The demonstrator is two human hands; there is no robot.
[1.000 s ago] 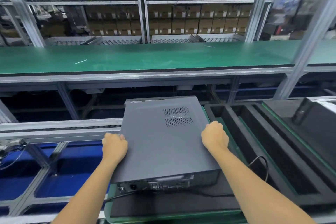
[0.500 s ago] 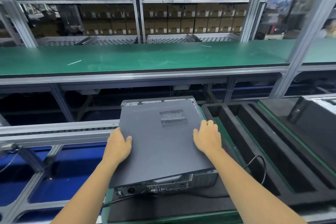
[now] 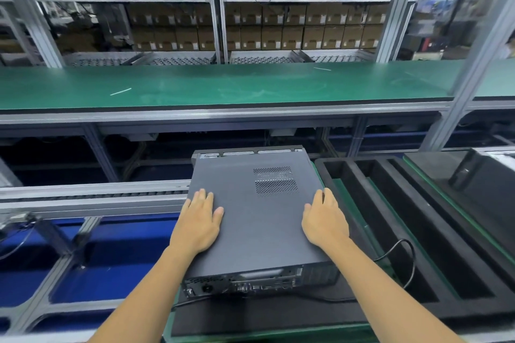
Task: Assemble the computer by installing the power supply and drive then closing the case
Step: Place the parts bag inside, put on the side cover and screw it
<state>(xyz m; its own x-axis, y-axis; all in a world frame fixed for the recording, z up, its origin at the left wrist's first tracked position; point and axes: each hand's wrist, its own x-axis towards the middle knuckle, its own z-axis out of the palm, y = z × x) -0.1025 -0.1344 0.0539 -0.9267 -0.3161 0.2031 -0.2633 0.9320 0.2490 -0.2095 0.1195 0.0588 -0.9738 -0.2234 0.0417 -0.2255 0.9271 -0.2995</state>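
A dark grey computer case (image 3: 259, 220) lies flat on a black pad, its rear ports facing me. The grey cover panel with a vent grille (image 3: 274, 181) sits on top; a thin strip of the chassis shows at the far edge. My left hand (image 3: 199, 224) lies flat, palm down, on the panel's left side with fingers spread. My right hand (image 3: 323, 221) rests flat on the panel's right edge. Neither hand holds anything. The power supply and drive are hidden under the cover.
A black cable (image 3: 401, 253) loops at the case's right. Black foam trays (image 3: 390, 217) and another dark case (image 3: 479, 184) sit to the right. A green workbench (image 3: 223, 86) runs across behind, a roller conveyor rail (image 3: 97, 195) to the left, shelves of boxes (image 3: 278, 28) beyond.
My hands went from closed fists on the panel's side edges to flat open palms on top. The cover slid slightly away from me, and the far chassis strip narrowed.
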